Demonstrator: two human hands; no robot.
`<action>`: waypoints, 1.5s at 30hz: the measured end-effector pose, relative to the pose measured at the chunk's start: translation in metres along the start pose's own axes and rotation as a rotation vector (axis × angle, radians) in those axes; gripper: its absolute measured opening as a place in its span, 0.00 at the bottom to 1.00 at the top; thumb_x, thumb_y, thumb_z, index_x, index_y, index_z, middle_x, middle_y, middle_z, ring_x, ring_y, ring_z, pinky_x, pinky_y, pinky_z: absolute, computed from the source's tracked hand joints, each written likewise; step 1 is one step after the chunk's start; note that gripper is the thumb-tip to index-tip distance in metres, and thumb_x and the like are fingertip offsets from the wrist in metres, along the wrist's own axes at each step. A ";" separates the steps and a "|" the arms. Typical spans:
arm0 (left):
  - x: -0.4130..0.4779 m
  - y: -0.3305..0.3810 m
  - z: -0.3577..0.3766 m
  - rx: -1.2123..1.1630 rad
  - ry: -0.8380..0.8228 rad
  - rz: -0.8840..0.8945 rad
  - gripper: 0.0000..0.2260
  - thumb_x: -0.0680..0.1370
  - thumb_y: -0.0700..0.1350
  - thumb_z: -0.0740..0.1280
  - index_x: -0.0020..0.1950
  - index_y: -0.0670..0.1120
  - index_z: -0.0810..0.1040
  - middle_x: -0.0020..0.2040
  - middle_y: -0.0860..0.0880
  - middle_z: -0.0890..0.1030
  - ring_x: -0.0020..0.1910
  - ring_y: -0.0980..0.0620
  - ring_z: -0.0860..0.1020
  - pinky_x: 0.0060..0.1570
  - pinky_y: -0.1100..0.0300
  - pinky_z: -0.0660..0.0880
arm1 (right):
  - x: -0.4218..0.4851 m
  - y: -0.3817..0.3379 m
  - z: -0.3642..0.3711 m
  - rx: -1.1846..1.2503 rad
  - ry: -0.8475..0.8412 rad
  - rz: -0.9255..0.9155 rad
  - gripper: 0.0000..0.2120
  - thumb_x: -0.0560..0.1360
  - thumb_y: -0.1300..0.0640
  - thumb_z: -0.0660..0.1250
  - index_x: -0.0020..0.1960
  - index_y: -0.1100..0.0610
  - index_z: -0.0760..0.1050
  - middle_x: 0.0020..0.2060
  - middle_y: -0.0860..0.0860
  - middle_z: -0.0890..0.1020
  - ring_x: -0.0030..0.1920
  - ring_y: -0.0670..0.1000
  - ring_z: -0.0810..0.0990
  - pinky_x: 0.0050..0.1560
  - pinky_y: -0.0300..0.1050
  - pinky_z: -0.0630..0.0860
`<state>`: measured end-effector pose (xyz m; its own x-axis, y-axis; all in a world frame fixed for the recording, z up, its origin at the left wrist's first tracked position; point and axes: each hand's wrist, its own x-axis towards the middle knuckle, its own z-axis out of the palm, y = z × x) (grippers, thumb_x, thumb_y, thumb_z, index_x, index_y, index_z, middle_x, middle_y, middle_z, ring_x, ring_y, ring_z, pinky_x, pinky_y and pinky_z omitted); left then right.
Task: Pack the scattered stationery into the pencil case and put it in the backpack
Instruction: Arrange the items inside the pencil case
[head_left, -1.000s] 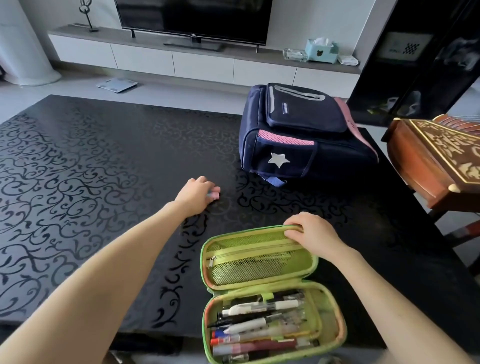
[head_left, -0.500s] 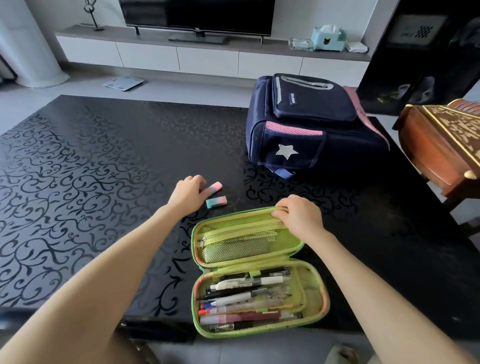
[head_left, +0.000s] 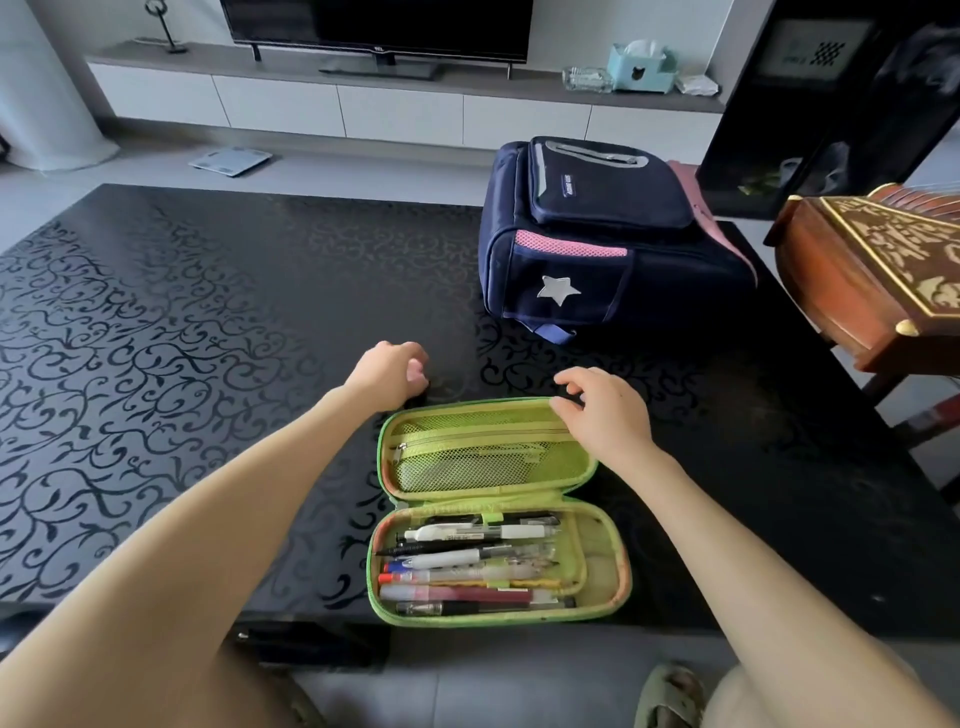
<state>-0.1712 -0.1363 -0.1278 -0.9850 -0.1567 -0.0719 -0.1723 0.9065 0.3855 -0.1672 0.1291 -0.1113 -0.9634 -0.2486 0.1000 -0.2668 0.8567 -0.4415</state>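
In the head view, a green pencil case (head_left: 493, 506) is seen lying open on the black patterned table (head_left: 156, 364), close to the near edge, with its mesh-pocket lid (head_left: 483, 447) folded away from the person and its tray toward them. The tray is filled with pens (head_left: 467, 566) laid side by side, their long axes running left to right, parallel to the case's own length. The left hand (head_left: 389, 374) is curled into a loose fist on the table just beyond the lid's far left corner; something pale pink shows between its fingers, but what is held cannot be made out, and no loose item is seen on the table around it. The right hand (head_left: 602, 410) is rested on the far right rim of the lid, fingers bent and partly spread, pressing or steadying rather than gripping anything. The navy backpack (head_left: 608, 239) is laid flat farther back and to the right, well apart from the case, with its zips apparently closed. Whatever the left fist carries is judged to belong in the tray, which lies toward the person and to the right of that hand, so the left hand is the nearer 1 for the drop, while the right is placed to close the lid afterwards.
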 end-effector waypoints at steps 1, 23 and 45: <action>-0.004 0.004 -0.008 -0.123 0.036 -0.024 0.12 0.74 0.45 0.65 0.57 0.46 0.76 0.47 0.40 0.79 0.46 0.42 0.77 0.44 0.58 0.70 | -0.004 -0.003 -0.004 0.032 0.022 -0.020 0.15 0.76 0.52 0.65 0.62 0.51 0.75 0.52 0.48 0.79 0.54 0.50 0.77 0.48 0.45 0.74; -0.154 0.136 0.000 -0.861 -0.286 -0.102 0.08 0.73 0.46 0.71 0.49 0.44 0.80 0.38 0.47 0.83 0.33 0.53 0.79 0.41 0.59 0.80 | -0.113 0.025 -0.041 0.457 -0.356 0.208 0.04 0.70 0.60 0.70 0.37 0.57 0.82 0.30 0.45 0.80 0.32 0.44 0.74 0.35 0.37 0.71; -0.170 0.177 0.067 0.397 0.002 0.211 0.18 0.75 0.61 0.61 0.37 0.47 0.69 0.36 0.49 0.74 0.38 0.48 0.69 0.41 0.57 0.63 | -0.140 0.057 -0.039 0.050 -0.013 0.057 0.06 0.77 0.57 0.63 0.47 0.52 0.79 0.43 0.47 0.81 0.45 0.49 0.74 0.45 0.45 0.73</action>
<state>-0.0337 0.0773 -0.1084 -0.9985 0.0470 -0.0279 0.0467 0.9989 0.0089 -0.0485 0.2302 -0.1154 -0.9765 -0.2063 0.0620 -0.2098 0.8459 -0.4903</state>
